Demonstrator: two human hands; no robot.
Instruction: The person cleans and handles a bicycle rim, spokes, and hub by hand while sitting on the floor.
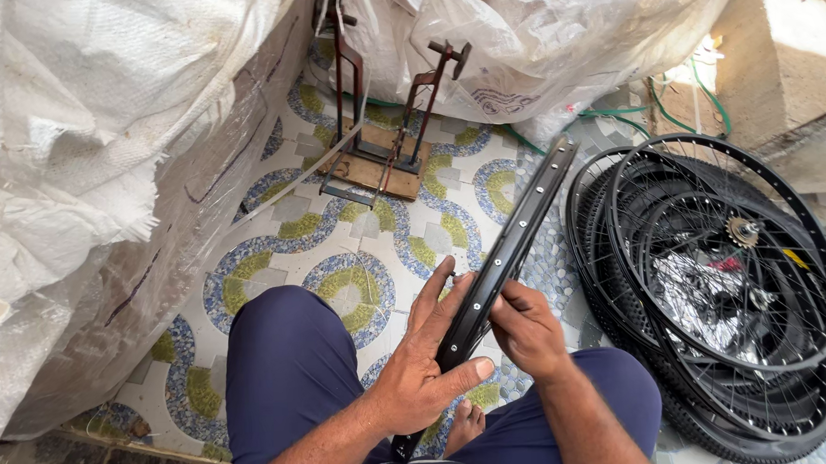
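- Between the knees, above the patterned floor (274, 238), a bare black rim (511, 246) is being held edge-on, both hands meeting on its lower stretch.
- Its visible length is running from near the lap up and away to the right, its far end reaching toward the white sacks (553, 40) at the back edge of the floor.
- The left hand (428, 361) is lying against the rim's left side, fingers spread upward along it and the thumb stretched out beneath; it is bracing rather than closing fully round.
- The right hand (527, 327) is pressing on the rim's right side, fingers curled against the channel, just across from the left; I cannot tell whether they are pinching anything small.
- Both hands are touching the rim, so neither is nearer; the right is sitting slightly higher along it.
- A stack of spoked wheels (722, 283) is lying flat at the right edge of the floor, just beside the right forearm but apart from the rim.
- A rusty stand (382, 150) on a wooden base is standing well apart, toward the far edge.
- More sacks (77, 182) are crowding the left edge.
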